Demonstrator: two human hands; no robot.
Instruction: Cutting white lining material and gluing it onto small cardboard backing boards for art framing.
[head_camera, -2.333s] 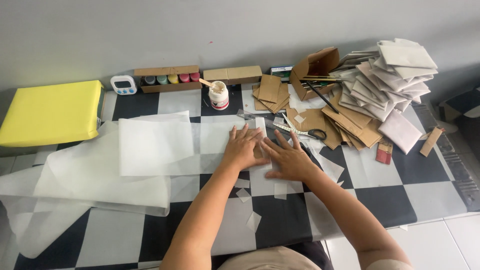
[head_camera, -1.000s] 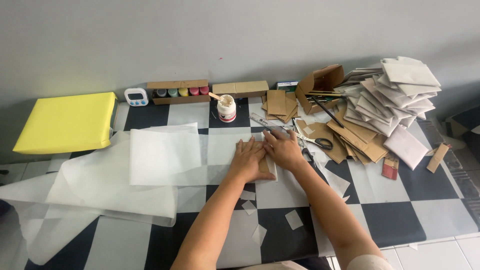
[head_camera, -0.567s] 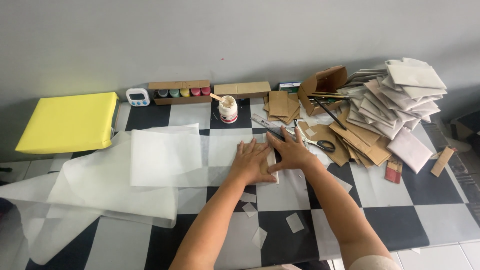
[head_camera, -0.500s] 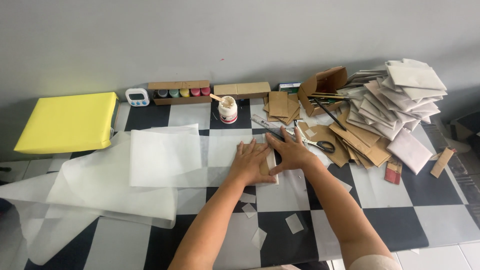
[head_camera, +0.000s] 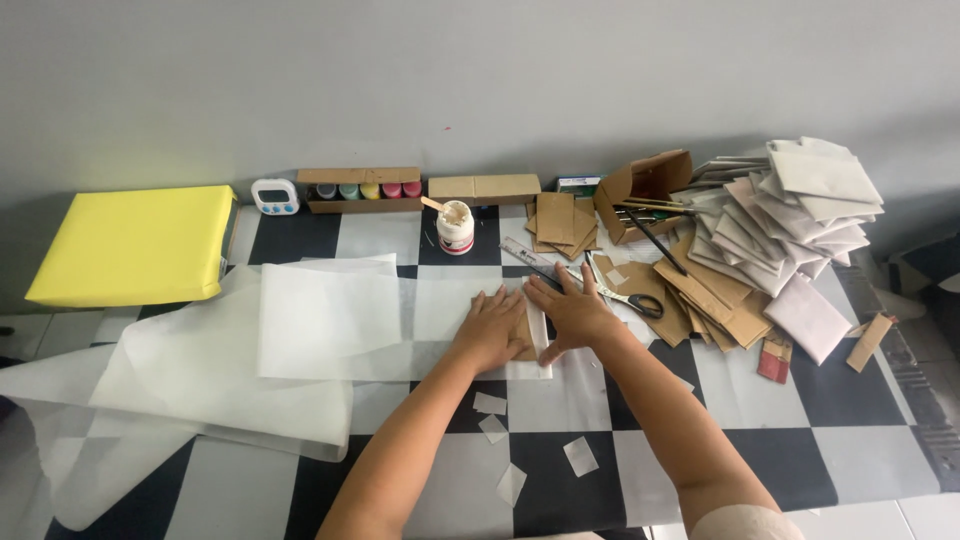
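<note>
- My left hand (head_camera: 492, 330) lay flat, fingers spread, pressing on a brown cardboard piece (head_camera: 522, 335) that sat on translucent white paper (head_camera: 440, 310) over the black-and-white checkered table (head_camera: 860, 455).
- My right hand (head_camera: 578, 312) lay flat too, palm down and fingers splayed, just beside the left; neither hand gripped anything.
- The cardboard piece showed only as a sliver between my two hands, mostly covered by them, with a strip of white paper folded up along its right edge under my right palm.
- A ruler (head_camera: 528, 257) and scissors (head_camera: 632, 300) lay just beyond my right fingertips.
- A glue jar (head_camera: 455, 227) with a stick in it stood further back, ahead of my left hand.
- To the right sat a heap of cut cardboard (head_camera: 700, 295) and a stack of white envelopes (head_camera: 790, 215), well apart from my hands.
- Large sheets of the same thin paper (head_camera: 250, 360) spread to my left, with a yellow pad (head_camera: 135, 245) beyond them.
- Small paper scraps (head_camera: 580, 455) lay on the table near my forearms.
- A white timer (head_camera: 274, 196) and a box of paint pots (head_camera: 362, 189) stood against the wall.
</note>
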